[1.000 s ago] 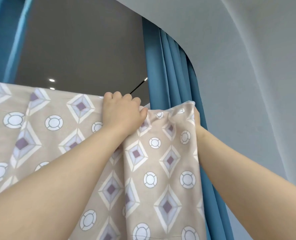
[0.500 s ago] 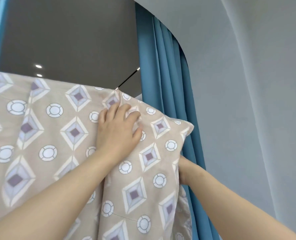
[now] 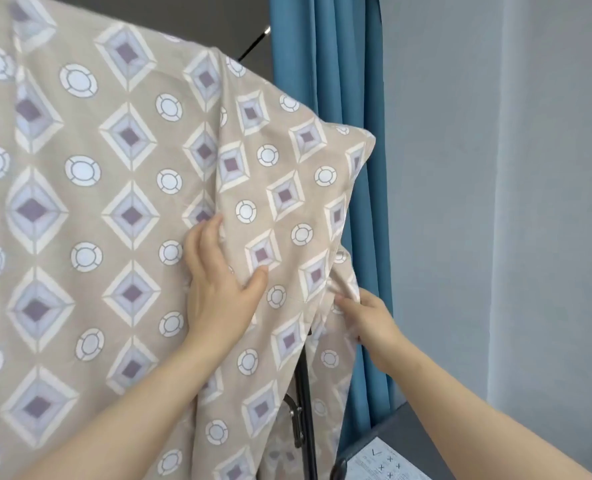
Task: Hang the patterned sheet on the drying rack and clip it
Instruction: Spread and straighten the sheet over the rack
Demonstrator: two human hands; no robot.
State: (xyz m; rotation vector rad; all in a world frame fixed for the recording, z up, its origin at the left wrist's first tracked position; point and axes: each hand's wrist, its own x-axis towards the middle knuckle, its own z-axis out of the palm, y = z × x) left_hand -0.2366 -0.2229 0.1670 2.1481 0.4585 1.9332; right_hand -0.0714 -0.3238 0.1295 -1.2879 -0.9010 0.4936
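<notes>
The patterned sheet (image 3: 121,209), beige with purple diamonds and white rings, hangs over the drying rack and fills the left and middle of the view. My left hand (image 3: 218,289) lies on the cloth with its fingers tucked into a vertical fold and the thumb spread flat. My right hand (image 3: 367,317) pinches the sheet's right edge lower down, pulling it taut. A black upright post of the rack (image 3: 305,403) shows below, between the hanging layers. No clip is in sight.
A blue curtain (image 3: 325,64) hangs right behind the sheet's right edge. A pale grey wall (image 3: 512,168) fills the right side. At the bottom right is a dark grey surface with a printed paper sheet (image 3: 384,465) on it.
Both hands have slid down the sheet from its top edge. The view has tilted lower, so the rack post and the paper at the bottom right have come into sight.
</notes>
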